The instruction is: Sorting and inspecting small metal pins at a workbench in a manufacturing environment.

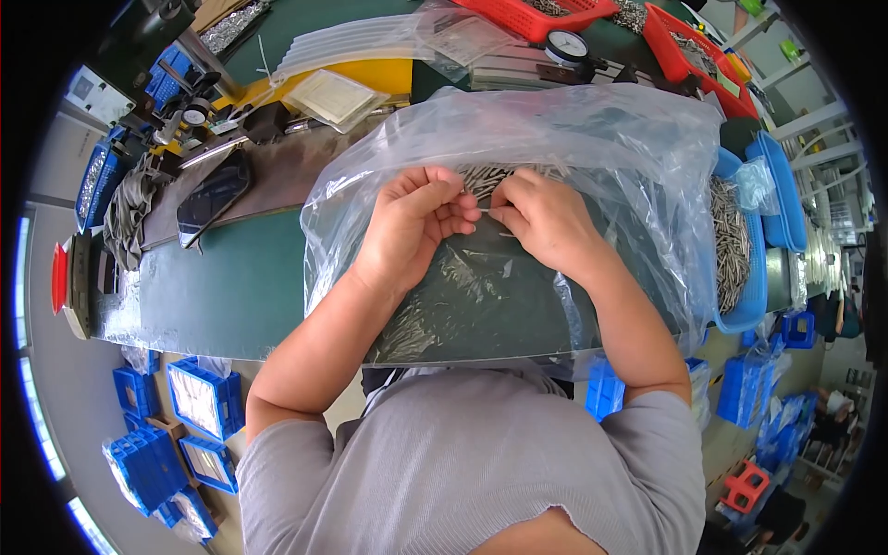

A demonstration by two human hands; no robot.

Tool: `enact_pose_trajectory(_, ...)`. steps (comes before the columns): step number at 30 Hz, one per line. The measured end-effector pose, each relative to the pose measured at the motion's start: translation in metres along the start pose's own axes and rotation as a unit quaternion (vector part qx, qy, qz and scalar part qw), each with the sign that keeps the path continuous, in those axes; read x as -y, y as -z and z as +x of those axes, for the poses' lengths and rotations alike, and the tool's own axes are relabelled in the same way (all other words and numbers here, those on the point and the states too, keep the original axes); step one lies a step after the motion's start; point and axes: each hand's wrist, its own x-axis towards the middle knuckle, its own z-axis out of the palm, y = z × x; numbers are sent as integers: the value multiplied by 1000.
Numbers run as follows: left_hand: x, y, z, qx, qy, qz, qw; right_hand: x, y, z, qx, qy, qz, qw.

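Both my hands meet over a clear plastic bag [638, 129] spread on the green table. My left hand [412, 215] is closed, palm partly turned up, with thumb and fingertips curled together; whatever it holds is hidden. My right hand [548, 220] pinches a small, thin metal pin [484, 211], whose short bright end shows between the two hands. Just beyond my fingers lies a pile of slender metal pins [483, 178] on the plastic, partly covered by my hands. A single pin [507, 234] lies below my right fingertips.
At right stands a blue basket [757, 301] full of metal pins [730, 245]. A black phone [215, 196] lies at left. Behind are a dial gauge [566, 46], a red basket [661, 42] and clear tubes [347, 46]. Blue crates [205, 398] stand on the floor.
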Motion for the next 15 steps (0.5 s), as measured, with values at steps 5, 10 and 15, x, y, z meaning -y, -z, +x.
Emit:
enact_pose_trajectory(5, 2, -1, -2, -2, 22, 31, 999, 4, 12, 4, -40, -95, 285, 953)
enact_pose_trajectory(10, 8, 0, 0, 12, 44, 12, 999, 11, 13, 2, -50, -69, 290, 953)
enact_pose_trajectory(15, 8, -2, -2, 23, 50, 21, 998, 15, 12, 1, -82, -55, 282, 954)
